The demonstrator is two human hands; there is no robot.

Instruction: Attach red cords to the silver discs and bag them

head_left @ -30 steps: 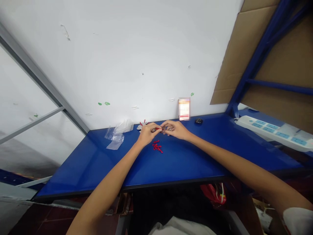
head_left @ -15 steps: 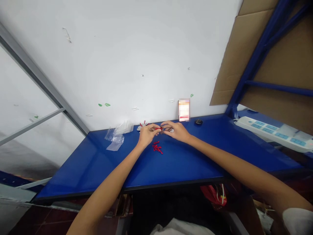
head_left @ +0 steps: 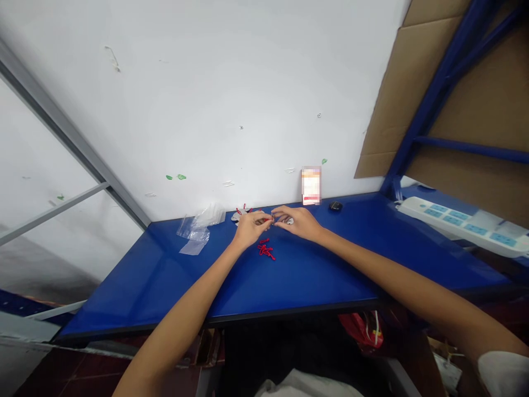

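My left hand [head_left: 250,229] is closed in a pinch on a short red cord [head_left: 266,219], most of it hidden by the fingers. Facing it, my right hand [head_left: 301,220] has its thumb and forefinger bent together at the same spot; what they hold is too small to make out. Behind my left hand lie several pale flat pieces [head_left: 238,215] with red loops on them. Another whitish piece [head_left: 290,220] shows partly behind my right fingers. Just below the hands, a small heap of red cords [head_left: 266,250] rests on the blue table [head_left: 306,281].
Clear plastic bags [head_left: 202,226] lie left of my hands. A small box or card [head_left: 311,186], its front blurred, stands against the wall. To its right sit a black round object [head_left: 335,206] and a white power strip [head_left: 463,223]. A blue frame [head_left: 430,105] rises at right.
My fingertips have shifted slightly, and less red shows between them. The left hand sits a little lower, uncovering more of the pale pieces behind it. Everything else stays put.
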